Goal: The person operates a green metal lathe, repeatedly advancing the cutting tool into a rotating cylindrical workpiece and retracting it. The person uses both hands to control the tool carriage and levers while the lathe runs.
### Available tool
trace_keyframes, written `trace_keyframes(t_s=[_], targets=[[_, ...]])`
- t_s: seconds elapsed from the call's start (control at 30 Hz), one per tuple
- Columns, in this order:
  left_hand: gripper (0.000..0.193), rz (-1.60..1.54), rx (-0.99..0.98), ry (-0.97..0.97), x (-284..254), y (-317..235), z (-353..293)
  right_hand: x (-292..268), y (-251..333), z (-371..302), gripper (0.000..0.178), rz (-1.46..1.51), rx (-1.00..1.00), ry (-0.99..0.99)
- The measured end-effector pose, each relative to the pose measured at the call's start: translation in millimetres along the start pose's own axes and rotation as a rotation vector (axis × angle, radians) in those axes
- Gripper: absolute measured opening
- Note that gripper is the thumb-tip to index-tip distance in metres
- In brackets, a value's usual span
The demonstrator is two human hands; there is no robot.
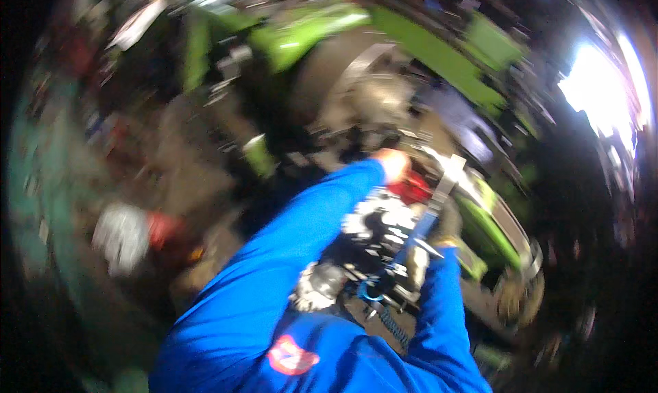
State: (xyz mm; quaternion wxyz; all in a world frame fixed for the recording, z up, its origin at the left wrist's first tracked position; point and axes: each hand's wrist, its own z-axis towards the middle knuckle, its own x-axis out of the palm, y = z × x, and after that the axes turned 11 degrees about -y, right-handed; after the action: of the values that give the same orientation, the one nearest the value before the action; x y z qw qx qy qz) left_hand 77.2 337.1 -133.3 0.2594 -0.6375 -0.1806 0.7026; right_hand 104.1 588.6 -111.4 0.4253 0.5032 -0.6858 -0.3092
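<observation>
Step looks like two-handed work by the green machine: left hand near a red part, right hand beside a blue-and-silver tool to its near left, both grips too blurred to tell; next move likely calls for steadiness.

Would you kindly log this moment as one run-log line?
left hand: at red part, hold unclear | right hand: beside long blue-and-silver object, hold unclear | around: green machinery | image: blurred
</observation>
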Motion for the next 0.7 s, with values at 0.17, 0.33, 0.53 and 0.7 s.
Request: trace_keyframes(t_s=[0.17, 0.33, 0.53, 0.7], targets=[[0.026, 0.085, 0.017, 0.023, -51.8, -49.5, -3.5, -43.2, 19.4, 48.5, 0.032, -0.692, -0.423, 0.040], [0.025, 0.071, 0.138, -0.064, -119.8, -89.7, -23.6, -47.3, 45.2, 60.8, 0.027, -0.843, -0.583, 0.030], [0.025, 0.105, 0.176, -0.115, -156.0, -96.8, -29.5, -68.0, 57.5, 70.2, 0.022, -1.018, -0.789, 0.029], [0.020, -0.353, 0.179, -0.554, -87.8, -32.7, -78.7, -83.1, 30.6, 31.3, 0.020, -0.670, -0.560, -0.047]])
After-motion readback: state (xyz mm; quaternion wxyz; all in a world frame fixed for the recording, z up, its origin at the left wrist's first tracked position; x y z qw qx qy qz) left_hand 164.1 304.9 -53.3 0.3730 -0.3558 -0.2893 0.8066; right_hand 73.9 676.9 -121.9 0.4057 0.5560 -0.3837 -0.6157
